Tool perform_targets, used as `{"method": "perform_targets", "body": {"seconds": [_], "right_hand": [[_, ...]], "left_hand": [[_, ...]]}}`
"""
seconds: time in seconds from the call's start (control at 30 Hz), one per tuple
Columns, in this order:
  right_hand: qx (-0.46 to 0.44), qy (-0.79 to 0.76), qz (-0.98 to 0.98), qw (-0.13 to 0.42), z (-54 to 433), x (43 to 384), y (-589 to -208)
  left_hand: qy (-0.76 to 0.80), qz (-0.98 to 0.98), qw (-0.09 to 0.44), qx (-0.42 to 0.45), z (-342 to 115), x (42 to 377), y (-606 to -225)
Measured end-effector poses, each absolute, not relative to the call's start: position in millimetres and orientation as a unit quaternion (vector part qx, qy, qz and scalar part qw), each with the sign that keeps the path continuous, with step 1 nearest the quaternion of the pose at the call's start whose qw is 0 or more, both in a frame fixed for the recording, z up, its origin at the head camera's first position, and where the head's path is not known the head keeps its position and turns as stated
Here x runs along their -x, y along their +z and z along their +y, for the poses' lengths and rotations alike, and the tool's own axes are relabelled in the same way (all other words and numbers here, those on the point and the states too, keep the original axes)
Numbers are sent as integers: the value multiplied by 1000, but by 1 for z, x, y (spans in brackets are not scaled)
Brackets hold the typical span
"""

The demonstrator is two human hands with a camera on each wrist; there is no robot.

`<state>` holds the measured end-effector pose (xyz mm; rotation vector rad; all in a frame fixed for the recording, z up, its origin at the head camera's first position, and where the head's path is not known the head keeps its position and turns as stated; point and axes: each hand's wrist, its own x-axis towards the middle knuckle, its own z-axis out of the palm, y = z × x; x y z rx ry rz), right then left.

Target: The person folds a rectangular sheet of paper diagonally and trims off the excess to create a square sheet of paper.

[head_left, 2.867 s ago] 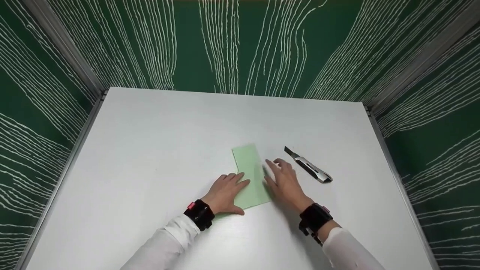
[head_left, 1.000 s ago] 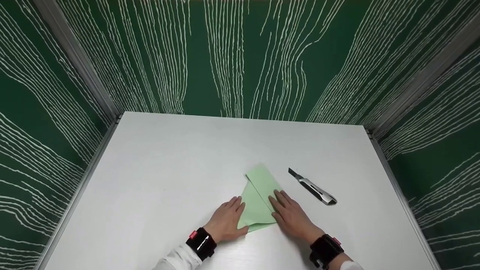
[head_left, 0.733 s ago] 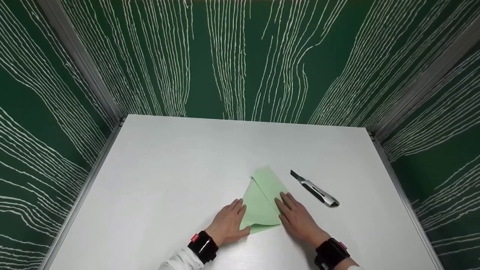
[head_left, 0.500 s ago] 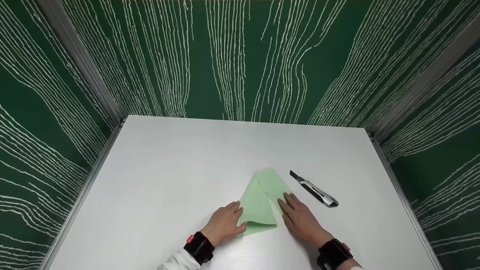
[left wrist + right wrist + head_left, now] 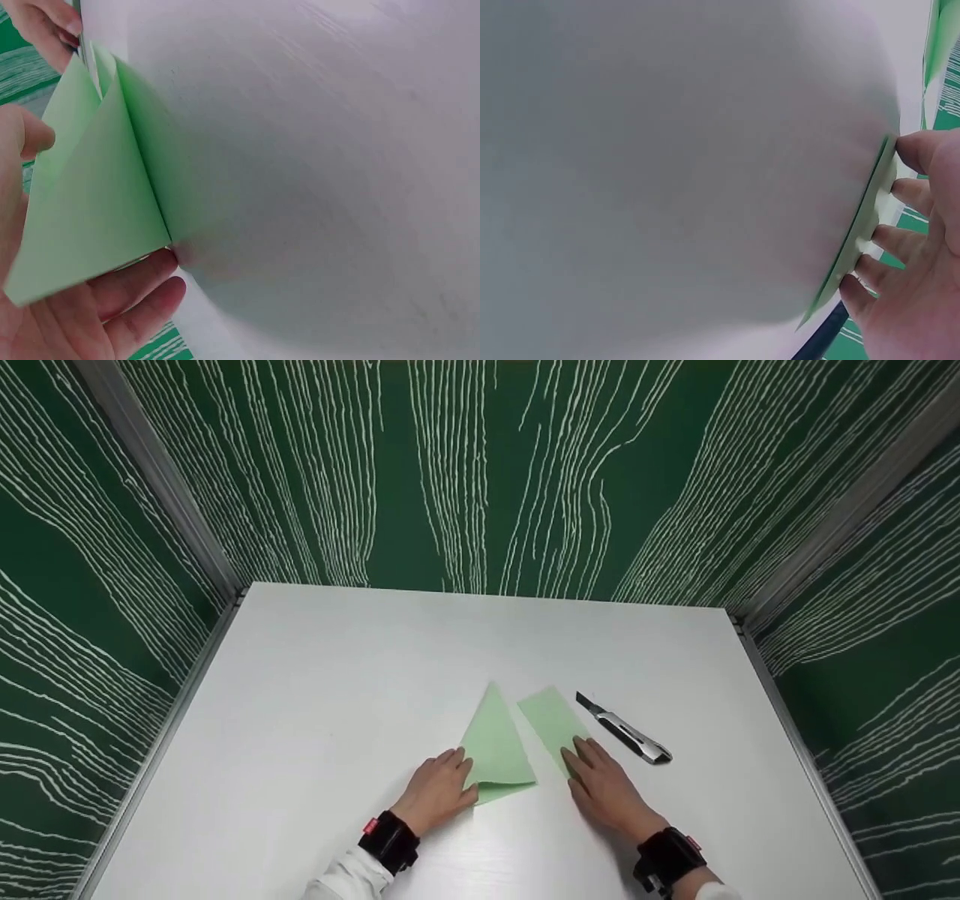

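Note:
A folded green sheet of paper (image 5: 495, 739), its lower side slightly gaping, lies near the middle of the white table. My left hand (image 5: 433, 789) holds its lower left part. The left wrist view shows the thumb on one side of the folded paper (image 5: 105, 187) and the fingers partly behind it. To the right lies a separate narrow green paper strip (image 5: 551, 716). My right hand (image 5: 606, 787) rests its fingertips on the strip's near end. Extended fingers line the strip (image 5: 862, 225) in the right wrist view.
A utility knife (image 5: 625, 729) with its blade out lies on the table (image 5: 337, 660) just right of the strip, close to my right fingers. Green walls (image 5: 450, 472) with white lines surround the table's back and sides.
The strip overlapped the folded sheet; now a gap separates them. My left hand has moved left with the folded sheet. My right hand stays on the strip, and the knife lies where it was.

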<state>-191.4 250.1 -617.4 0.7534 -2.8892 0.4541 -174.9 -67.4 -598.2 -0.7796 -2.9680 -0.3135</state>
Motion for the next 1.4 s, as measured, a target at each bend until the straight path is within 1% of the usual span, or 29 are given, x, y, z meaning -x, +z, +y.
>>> {"method": "perform_targets", "body": {"seconds": [0.17, 0.23, 0.3, 0.37, 0.47, 0.57, 0.7, 0.87, 0.9, 0.97, 1.07, 1.2, 1.3, 1.4], "right_hand": [[-225, 165, -958, 74, 238, 194, -610], [-209, 204, -954, 62, 229, 195, -604], [-181, 277, -944, 18, 218, 197, -596], [-145, 361, -920, -41, 208, 201, -588], [-80, 475, -866, -130, 193, 206, -581], [-26, 543, -821, -174, 179, 209, -579], [29, 588, -790, -169, 163, 210, -581], [46, 613, -775, -146, 151, 214, -580], [47, 616, -773, -145, 150, 216, -580], [46, 616, -774, -139, 147, 219, -577], [41, 631, -761, -143, 144, 221, -571], [28, 650, -747, -138, 138, 223, -563], [20, 661, -739, -128, 133, 225, -557], [13, 669, -733, -120, 128, 227, -552]], "left_hand": [[-114, -953, 85, 269, -67, 178, -602], [-115, -947, 119, 275, -67, 179, -604], [-111, -941, 154, 281, -67, 180, -607], [-111, -936, 175, 285, -67, 181, -610], [-120, -935, 171, 287, -68, 182, -612], [-124, -939, 144, 286, -70, 182, -612], [-149, -944, 107, 276, -73, 182, -611], [-274, -933, 44, 231, -76, 182, -604], [-297, -928, 37, 221, -77, 182, -601], [-328, -921, 42, 206, -79, 183, -596], [-348, -915, 70, 190, -82, 186, -589], [-336, -917, 121, 177, -87, 192, -578], [-303, -920, 175, 175, -91, 196, -570], [-259, -917, 243, 182, -95, 200, -562]]}}
